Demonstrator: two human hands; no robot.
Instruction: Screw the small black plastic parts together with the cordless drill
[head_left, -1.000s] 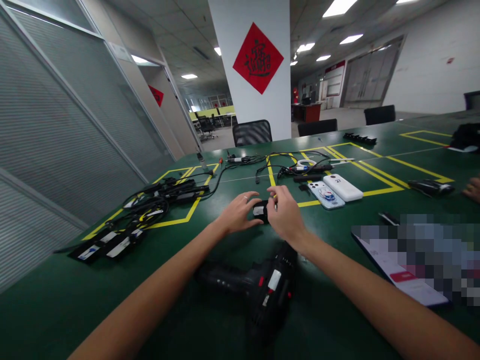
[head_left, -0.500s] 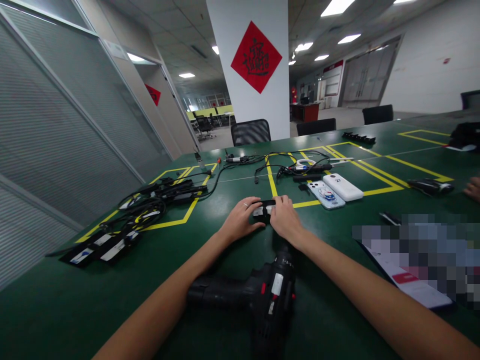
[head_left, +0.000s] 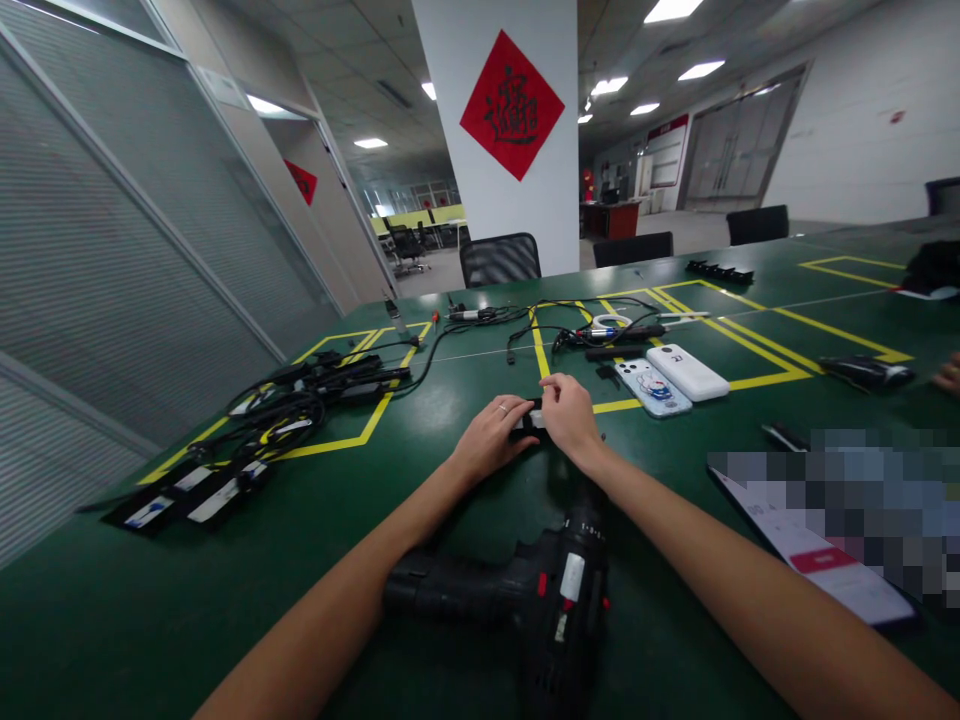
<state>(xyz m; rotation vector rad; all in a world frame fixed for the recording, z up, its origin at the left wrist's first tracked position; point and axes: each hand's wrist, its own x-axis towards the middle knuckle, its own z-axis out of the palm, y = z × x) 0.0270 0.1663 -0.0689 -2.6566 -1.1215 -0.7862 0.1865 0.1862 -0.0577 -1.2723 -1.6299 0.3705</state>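
Note:
My left hand [head_left: 491, 437] grips the left end of a small black part with a pale strip [head_left: 533, 421], low over the table. At the part's right end is my right hand [head_left: 572, 418], its fingers bent together; the hand hides that end and whatever the fingertips pinch. A black cordless drill [head_left: 564, 590] with red buttons lies on its side between my forearms, its chuck pointing away from me.
Tangled black cables [head_left: 322, 385] with flat black pieces lie on the green table [head_left: 315, 590] at left. Ahead to the right are a phone [head_left: 651, 388] and a white power bank [head_left: 686, 372]. A clipboard [head_left: 817, 555] lies at right, near another person's hand [head_left: 949, 374].
My right hand has shifted slightly, its index finger raised above the black part. My left hand stays on the part. The drill appears a little further right as the view shifts.

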